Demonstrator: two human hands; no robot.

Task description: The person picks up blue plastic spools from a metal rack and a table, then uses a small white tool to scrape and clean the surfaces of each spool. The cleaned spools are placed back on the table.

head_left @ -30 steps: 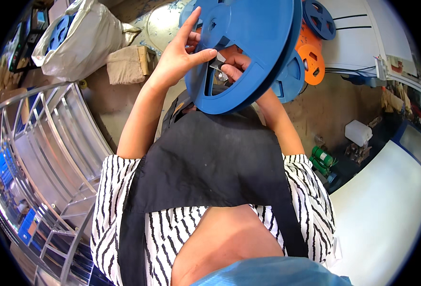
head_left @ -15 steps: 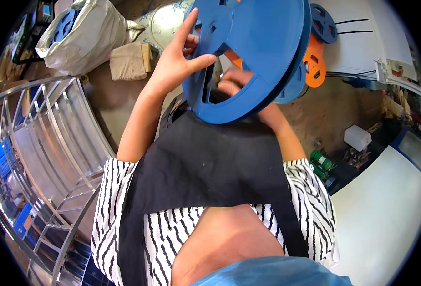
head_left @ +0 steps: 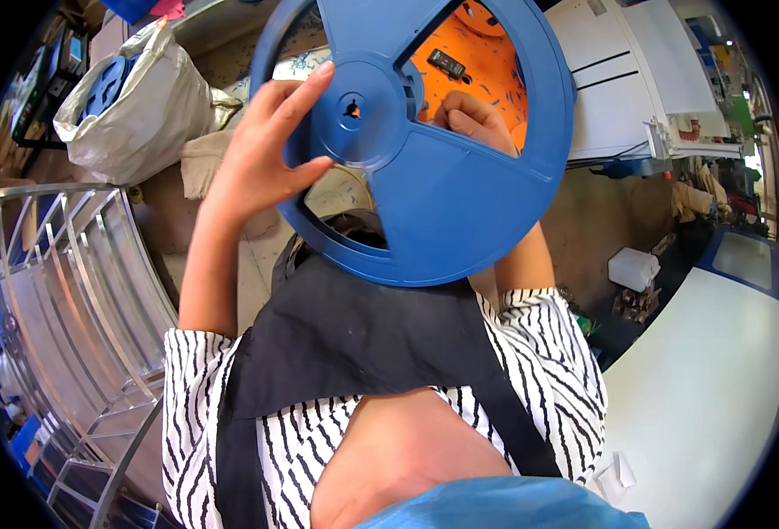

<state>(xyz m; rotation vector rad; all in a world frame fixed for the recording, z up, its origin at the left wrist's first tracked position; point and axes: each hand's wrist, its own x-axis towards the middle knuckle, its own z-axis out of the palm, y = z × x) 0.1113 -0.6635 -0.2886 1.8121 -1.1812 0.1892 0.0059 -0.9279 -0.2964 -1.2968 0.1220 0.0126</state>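
A large blue plastic reel point(head_left: 464, 207) faces me, with a round hub and wide cut-outs. My left hand point(head_left: 261, 145) is at its left side, thumb and index finger spread apart over the face near the hub. Through the upper right cut-out shows my right hand point(head_left: 477, 122), behind the front flange. Its fingers are curled in with the thumb pressed against them; whatever they hold, if anything, cannot be made out. Beyond lies an orange surface point(head_left: 482, 53) strewn with blue scraps, bearing a small black device point(head_left: 447, 63).
Left stands a metal rack point(head_left: 81, 291) of curved bars. Behind it a white sack point(head_left: 142, 115) holds blue reels, beside a beige bundle point(head_left: 204, 165). At right are a white tabletop point(head_left: 698, 379), a white jug point(head_left: 633, 269) and a white machine or bench point(head_left: 618, 115).
The reel has turned its face toward me and come lower, showing the orange surface through a cut-out. My left hand moved left and down with it; my right hand shifted up and right.
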